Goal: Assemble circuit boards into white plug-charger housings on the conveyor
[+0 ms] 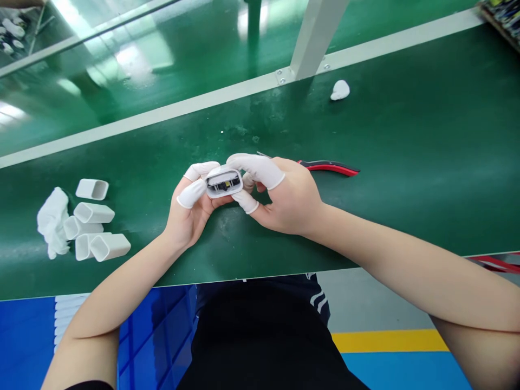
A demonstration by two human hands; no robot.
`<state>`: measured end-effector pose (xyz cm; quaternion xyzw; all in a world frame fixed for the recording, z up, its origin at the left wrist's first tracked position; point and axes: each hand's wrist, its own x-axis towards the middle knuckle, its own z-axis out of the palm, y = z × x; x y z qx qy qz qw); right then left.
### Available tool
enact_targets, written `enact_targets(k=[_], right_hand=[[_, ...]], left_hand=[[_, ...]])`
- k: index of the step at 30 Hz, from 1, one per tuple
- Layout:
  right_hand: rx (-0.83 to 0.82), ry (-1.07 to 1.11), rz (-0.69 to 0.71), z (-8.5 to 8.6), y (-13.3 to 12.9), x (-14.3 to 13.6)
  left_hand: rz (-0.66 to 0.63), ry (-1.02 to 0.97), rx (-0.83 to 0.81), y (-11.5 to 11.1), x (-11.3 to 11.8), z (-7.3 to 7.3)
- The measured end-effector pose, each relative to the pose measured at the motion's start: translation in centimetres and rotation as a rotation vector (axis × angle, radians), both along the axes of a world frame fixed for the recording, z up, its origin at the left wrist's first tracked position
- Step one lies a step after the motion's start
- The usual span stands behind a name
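Observation:
Both of my hands hold one white oval housing (pixel 225 182), its open end facing me with dark and yellowish parts inside. My left hand (pixel 189 208) grips its left side, with white covers on the fingertips. On the right side, my right hand (pixel 282 192) pinches it between covered thumb and fingers. Behind my right hand lies a tool with a red and black handle (pixel 335 167), its other end partly hidden by the hand.
Several white hollow sleeves (pixel 110 247) and a crumpled white cloth (pixel 54 222) lie at the left of the green table (pixel 406 162). A small white lump (pixel 340 90) rests at the back, near a metal post (pixel 319 38). A rail (pixel 162 114) crosses behind.

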<state>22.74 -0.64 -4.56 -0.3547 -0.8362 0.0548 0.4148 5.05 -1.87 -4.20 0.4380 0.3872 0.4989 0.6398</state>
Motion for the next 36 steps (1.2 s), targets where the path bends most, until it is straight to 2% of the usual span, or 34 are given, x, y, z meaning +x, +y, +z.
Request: enact_targets(k=[17, 36], right_hand=[[-0.056, 0.031, 0.056, 0.11, -0.06, -0.04], [-0.077, 0.017, 0.046, 0.04, -0.06, -0.05]], left_hand=[[0.021, -0.001, -0.06, 0.12, 0.05, 0.14], [0.017, 0.023, -0.077, 0.15, 0.06, 0.29]])
